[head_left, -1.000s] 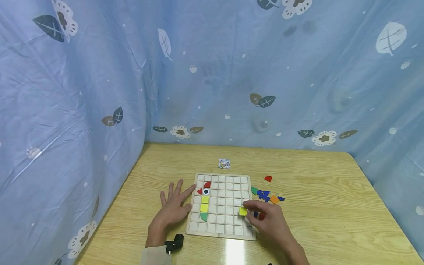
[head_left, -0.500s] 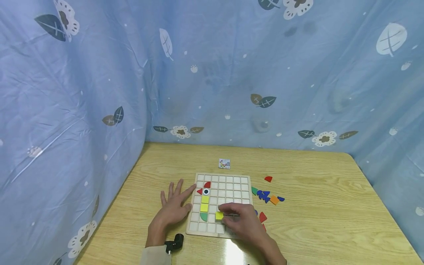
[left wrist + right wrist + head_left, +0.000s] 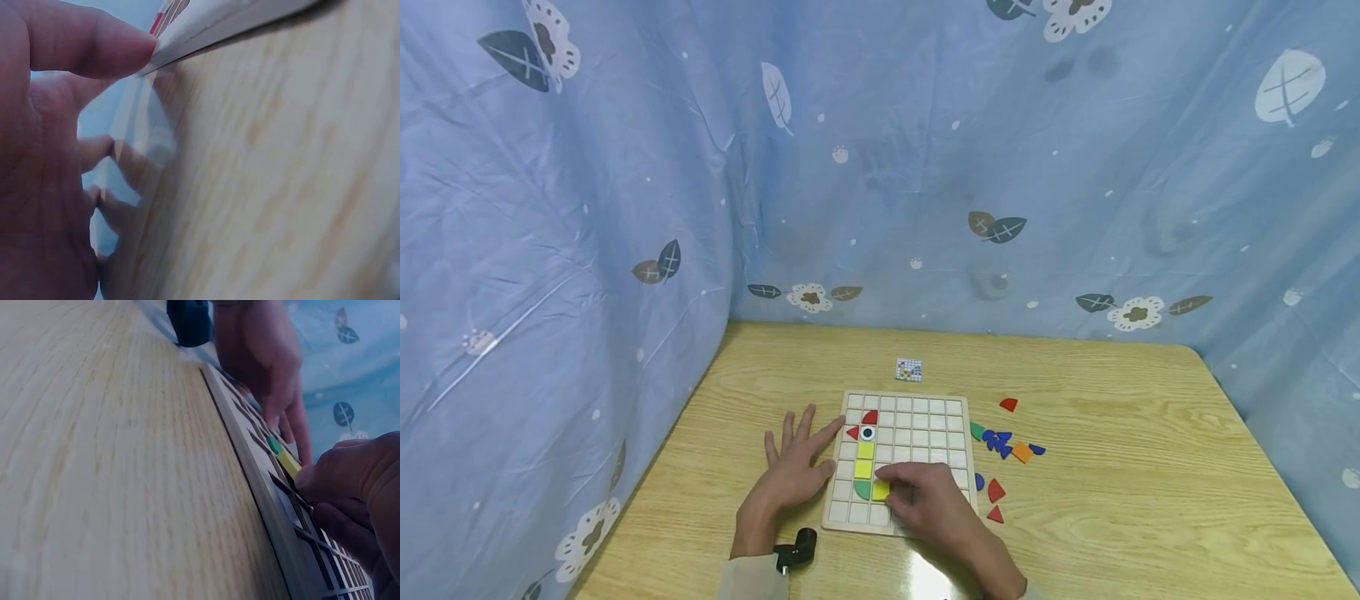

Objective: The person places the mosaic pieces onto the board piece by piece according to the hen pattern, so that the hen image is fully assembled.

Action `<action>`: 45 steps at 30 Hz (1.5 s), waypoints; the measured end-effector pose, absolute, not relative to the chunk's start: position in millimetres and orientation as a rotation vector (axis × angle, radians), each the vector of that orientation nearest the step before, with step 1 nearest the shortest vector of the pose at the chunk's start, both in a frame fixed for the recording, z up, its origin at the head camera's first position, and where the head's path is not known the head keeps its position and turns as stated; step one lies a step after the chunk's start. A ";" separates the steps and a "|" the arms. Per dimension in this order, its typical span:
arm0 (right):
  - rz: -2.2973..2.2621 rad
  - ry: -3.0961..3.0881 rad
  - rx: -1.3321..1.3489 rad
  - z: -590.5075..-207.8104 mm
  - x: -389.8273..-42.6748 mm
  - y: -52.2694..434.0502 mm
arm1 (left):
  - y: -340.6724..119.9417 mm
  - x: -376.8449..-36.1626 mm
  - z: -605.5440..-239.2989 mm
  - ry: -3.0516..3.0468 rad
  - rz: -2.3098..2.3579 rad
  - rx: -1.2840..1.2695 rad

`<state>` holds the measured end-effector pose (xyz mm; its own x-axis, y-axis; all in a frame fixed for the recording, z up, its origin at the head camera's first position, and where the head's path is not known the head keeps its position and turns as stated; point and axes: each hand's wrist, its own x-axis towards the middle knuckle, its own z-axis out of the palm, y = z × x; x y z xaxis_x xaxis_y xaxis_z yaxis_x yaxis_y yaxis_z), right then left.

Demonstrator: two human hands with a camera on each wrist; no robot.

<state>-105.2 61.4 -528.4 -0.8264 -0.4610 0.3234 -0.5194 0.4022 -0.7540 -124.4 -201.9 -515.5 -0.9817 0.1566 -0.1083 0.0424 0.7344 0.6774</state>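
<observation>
R hand [image 3: 928, 504] on yellow tile [image 3: 881, 490] (grid board [image 3: 925, 414])

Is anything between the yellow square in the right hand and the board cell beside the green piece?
Nothing visible. The right hand pinches the yellow square right at the board, beside the green piece; its fingers hide whether the square is seated.

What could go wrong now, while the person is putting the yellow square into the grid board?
1. The right hand pinches the yellow square right beside the green piece; a slip might knock that piece out of its cell.
2. The square may sit tilted on the cell ridges instead of dropping flat.
3. The left hand only touches the edge of the grid board, so the board could slide.
</observation>
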 end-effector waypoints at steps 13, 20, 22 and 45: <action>1.317 -2.632 0.913 -526.4 -103.5 58.1 | -201.0 -124.7 -515.5 2.791 1.105 0.172; 1.339 -2.636 0.878 -525.5 -102.9 62.2 | -203.5 -123.7 -524.1 2.808 1.210 0.220; 1.390 -2.668 0.822 -523.5 -103.1 68.5 | -204.3 -124.3 -527.5 2.815 1.202 0.228; 1.356 -2.650 0.327 -513.0 -134.0 193.7 | -200.2 -123.2 -513.0 2.782 1.075 0.170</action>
<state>-134.0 193.7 -513.0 -0.9655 -0.1260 0.2277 -0.2584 0.5683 -0.7812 -123.2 -200.2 -513.0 -0.9818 0.1603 -0.1020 0.0501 0.7361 0.6750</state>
